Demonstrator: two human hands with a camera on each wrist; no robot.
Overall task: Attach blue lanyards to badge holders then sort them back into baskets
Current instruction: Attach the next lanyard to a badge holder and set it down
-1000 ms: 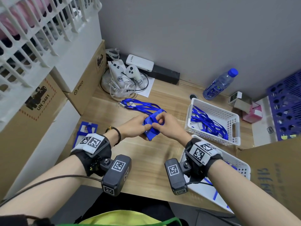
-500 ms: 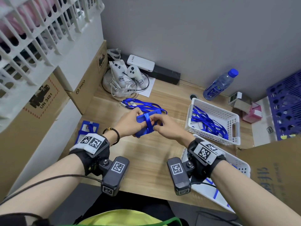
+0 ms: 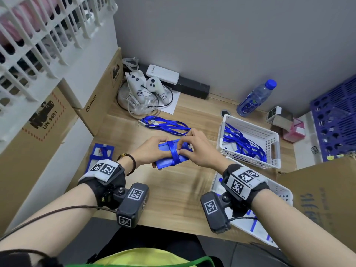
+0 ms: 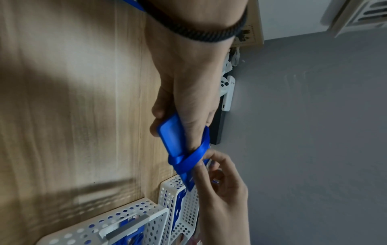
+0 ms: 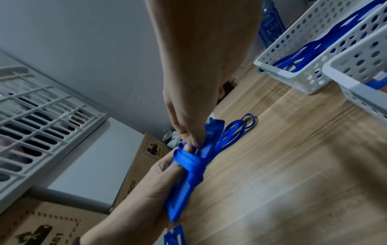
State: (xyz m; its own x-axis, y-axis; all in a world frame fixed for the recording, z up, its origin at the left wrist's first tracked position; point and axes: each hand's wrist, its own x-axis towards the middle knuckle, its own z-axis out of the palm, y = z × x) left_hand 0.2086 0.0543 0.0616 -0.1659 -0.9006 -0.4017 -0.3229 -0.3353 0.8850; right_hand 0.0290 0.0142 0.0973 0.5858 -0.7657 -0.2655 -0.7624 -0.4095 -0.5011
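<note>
- The blue badge holder (image 3: 169, 156) is held up just above the middle of the tabletop (image 3: 173, 191), with the lanyard (image 3: 174, 154) already wound several times across its middle.
- The left hand (image 3: 152, 151) has its grip closed around the holder's near end, thumb on top and fingers underneath, and that looks the right anchor: I'd keep it firm so the wraps cannot slide off the end.
- The right hand (image 3: 196, 149) has a narrow grip, fingertips (image 4: 201, 165) pinching the strap right at the bundle. It seems to be tucking the tail under a wrap; I cannot tell whether the tail is through yet.
- My advice: pull the tail snug along the holder, not away from it, or the satin strap will loosen and the coil will spring open.
- Keep the left thumb pressed on the crossing until the tuck bites.
- Once it holds, the bundle presumably goes to a white basket; one basket (image 3: 273, 151) sits at 3 o'clock of the hands with loose straps in it, and a nearer basket (image 3: 283, 191) lies at about 5 o'clock.
- Another lanyard (image 3: 165, 125) lies on the wood at 12 o'clock, and a wrapped holder (image 3: 101, 155) waits at 9 o'clock, so more remain to be sorted.
</note>
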